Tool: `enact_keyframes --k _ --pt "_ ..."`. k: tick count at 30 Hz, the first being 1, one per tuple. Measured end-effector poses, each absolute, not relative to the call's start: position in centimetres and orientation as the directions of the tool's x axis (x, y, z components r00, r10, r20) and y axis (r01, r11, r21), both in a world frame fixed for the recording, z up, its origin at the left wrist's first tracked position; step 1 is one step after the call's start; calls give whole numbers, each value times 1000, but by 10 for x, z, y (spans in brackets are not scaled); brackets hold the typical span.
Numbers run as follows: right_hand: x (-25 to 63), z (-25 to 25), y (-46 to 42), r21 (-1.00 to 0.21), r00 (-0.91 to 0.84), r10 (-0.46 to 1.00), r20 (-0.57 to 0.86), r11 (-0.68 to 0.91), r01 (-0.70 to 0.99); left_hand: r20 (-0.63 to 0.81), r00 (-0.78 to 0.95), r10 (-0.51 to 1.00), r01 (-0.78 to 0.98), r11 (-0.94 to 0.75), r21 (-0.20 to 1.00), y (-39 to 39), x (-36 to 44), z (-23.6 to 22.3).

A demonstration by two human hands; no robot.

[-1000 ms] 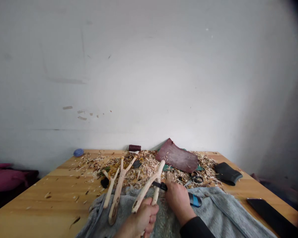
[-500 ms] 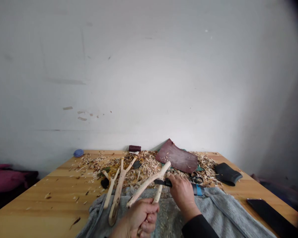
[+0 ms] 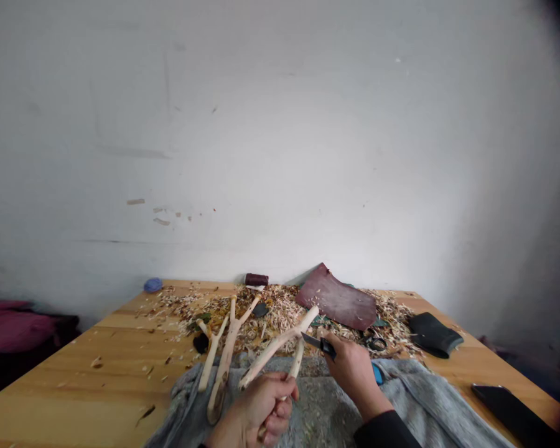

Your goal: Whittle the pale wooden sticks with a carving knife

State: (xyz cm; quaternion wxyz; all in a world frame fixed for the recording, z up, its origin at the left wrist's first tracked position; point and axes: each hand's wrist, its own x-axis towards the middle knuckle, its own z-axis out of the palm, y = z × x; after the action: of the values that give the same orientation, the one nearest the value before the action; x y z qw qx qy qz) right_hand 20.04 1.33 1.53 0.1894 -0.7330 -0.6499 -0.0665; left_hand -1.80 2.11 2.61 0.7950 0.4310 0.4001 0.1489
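My left hand [image 3: 266, 410] is closed around one branch of a peeled, forked stick [image 3: 276, 344], whose other arms reach up and to the left. In my right hand [image 3: 352, 372] is a knife [image 3: 327, 348] with a black handle. Its blade points left, at the crotch of the fork; whether it touches the wood I cannot tell. A blue tool [image 3: 378, 373] is partly hidden behind my right hand. Two more peeled forked sticks, a smaller one [image 3: 210, 358] and a larger one [image 3: 226, 364], rest left of my hands on a grey cloth [image 3: 326, 410].
Wood shavings [image 3: 280, 311] cover the back of the wooden table [image 3: 88, 373]. Among them lie a maroon sheet [image 3: 338, 300], a dark thread spool [image 3: 256, 280] and black-handled scissors [image 3: 378, 343]. To the right are a black folded piece [image 3: 435, 335] and a phone [image 3: 508, 407]. A wall [image 3: 280, 155] stands behind.
My right hand has moved slightly right and down, and the knife now tilts, its tip up toward the fork. My left hand still grips the stick. The view has shifted slightly.
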Motion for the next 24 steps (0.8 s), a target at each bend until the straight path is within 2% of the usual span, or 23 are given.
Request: enact_keyframes --k 6,12,15,17,19,24 --pt "183 10 12 -328 95 914 395 44 944 -493 590 640 175 494 851 11 -8 20" --pt "178 13 10 -241 83 927 365 8 971 -477 593 648 217 442 870 5 -6 24" --pt "185 18 11 -231 195 911 363 -114 966 -460 622 634 186 450 873 5 -6 26" --pt "191 21 11 -240 304 892 335 -231 943 -439 614 656 167 436 884 7 -6 25" --pt "194 23 11 -243 351 884 308 -283 928 -406 590 698 137 408 902 9 -5 22" --pt "181 21 9 -212 205 948 242 -155 965 -304 468 830 -11 350 937 17 -9 18"
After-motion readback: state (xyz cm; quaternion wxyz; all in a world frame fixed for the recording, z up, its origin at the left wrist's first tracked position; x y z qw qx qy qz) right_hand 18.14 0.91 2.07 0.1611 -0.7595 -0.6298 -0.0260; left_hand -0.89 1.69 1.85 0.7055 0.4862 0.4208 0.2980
